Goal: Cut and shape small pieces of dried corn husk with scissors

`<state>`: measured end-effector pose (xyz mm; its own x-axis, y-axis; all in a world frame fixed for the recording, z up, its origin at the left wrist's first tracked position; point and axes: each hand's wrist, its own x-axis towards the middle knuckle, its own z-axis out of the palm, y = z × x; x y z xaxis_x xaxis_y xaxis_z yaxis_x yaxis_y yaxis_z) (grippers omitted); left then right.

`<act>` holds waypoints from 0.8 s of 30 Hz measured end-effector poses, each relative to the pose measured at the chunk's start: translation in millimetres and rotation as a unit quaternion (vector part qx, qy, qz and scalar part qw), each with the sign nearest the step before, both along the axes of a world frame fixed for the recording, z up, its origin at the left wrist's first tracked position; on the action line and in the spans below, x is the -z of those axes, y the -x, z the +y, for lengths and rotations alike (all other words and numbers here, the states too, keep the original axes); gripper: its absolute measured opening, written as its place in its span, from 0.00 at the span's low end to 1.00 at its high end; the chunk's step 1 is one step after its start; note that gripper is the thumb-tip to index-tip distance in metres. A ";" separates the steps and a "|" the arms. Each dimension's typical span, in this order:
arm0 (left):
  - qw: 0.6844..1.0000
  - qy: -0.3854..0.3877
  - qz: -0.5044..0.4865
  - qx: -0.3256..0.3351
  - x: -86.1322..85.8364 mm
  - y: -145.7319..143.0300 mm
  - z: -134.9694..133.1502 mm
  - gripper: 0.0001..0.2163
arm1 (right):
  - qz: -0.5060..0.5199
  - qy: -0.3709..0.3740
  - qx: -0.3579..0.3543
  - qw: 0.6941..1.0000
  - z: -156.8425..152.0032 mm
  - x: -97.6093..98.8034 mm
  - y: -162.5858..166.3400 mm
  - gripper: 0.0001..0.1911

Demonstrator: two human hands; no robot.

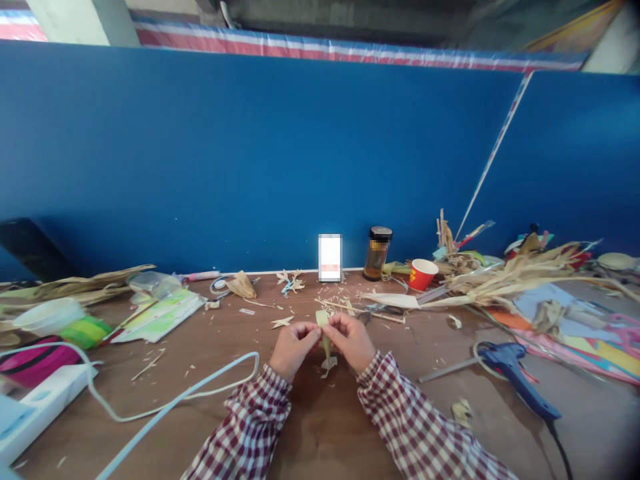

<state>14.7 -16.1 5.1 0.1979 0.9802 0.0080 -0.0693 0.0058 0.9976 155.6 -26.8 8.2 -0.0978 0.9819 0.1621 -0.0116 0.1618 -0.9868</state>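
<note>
A short pale-green strip, which looks like corn husk [323,320], is pinched between my two hands above the middle of the table. My left hand [294,348] grips its left edge with thumb and forefinger. On the other side, my right hand [351,340] pinches it at the right edge. The strip's lower end hangs down between the hands, with a small whitish scrap [329,364] just below it. Past the fingertips lie thin straw-like slivers [345,307] and scissors [383,309].
A blue glue gun [517,377] lies right, near a heap of dry husks [525,273]. A red paper cup [423,275] and dark-lidded bottle [377,257] stand at the back. A pale cable [200,383] loops left from a white power strip [55,407]. A blue partition [280,160] rises behind.
</note>
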 end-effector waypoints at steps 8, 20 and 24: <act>0.996 -0.049 0.073 -0.024 -7.0 0.1 -1.0 0.11 | -0.034 -0.007 0.016 0.999 -2.3 -2.4 0.8 0.12; 0.995 -0.052 0.084 -0.030 -7.5 -0.5 -1.6 0.10 | -0.047 -0.026 0.028 0.998 -2.7 -0.5 2.4 0.08; 0.995 -0.049 0.081 -0.020 -6.0 0.4 -1.1 0.12 | -0.067 -0.037 0.037 0.996 -2.1 -0.4 2.0 0.07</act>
